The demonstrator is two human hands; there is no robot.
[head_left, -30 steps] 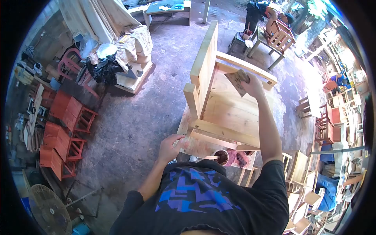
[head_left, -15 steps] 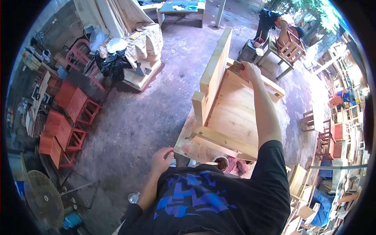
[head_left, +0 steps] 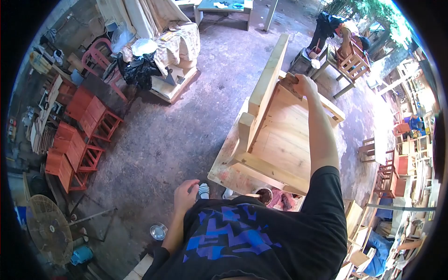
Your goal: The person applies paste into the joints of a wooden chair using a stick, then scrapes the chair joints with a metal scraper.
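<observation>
My right hand point(head_left: 305, 87) reaches to the far inside corner of a pale wooden furniture piece point(head_left: 282, 126), closed on a small brown flat piece point(head_left: 291, 79) whose kind I cannot make out. That piece is against the wood, partly covered by my fingers. The furniture lies on a stained board point(head_left: 223, 163), with one wide panel standing up along its left side. My left hand point(head_left: 185, 198) hangs left of the board, fingers curled, with a small dark spot between them that I cannot identify. A tub of dark brown paste or liquid point(head_left: 264, 195) and a reddish cloth point(head_left: 281, 199) sit close to my body.
Red wooden stools point(head_left: 88, 122) and a standing fan point(head_left: 50, 228) are at left. A cloth-covered stand point(head_left: 177, 77) is behind them. Another person point(head_left: 347, 35) bends over a wooden chair point(head_left: 353, 63) at far right. A metal cup point(head_left: 158, 231) is on the floor.
My left hand has moved slightly down and left, away from the board's corner. My right hand stays at the far corner, shifting a little. The view has turned slightly.
</observation>
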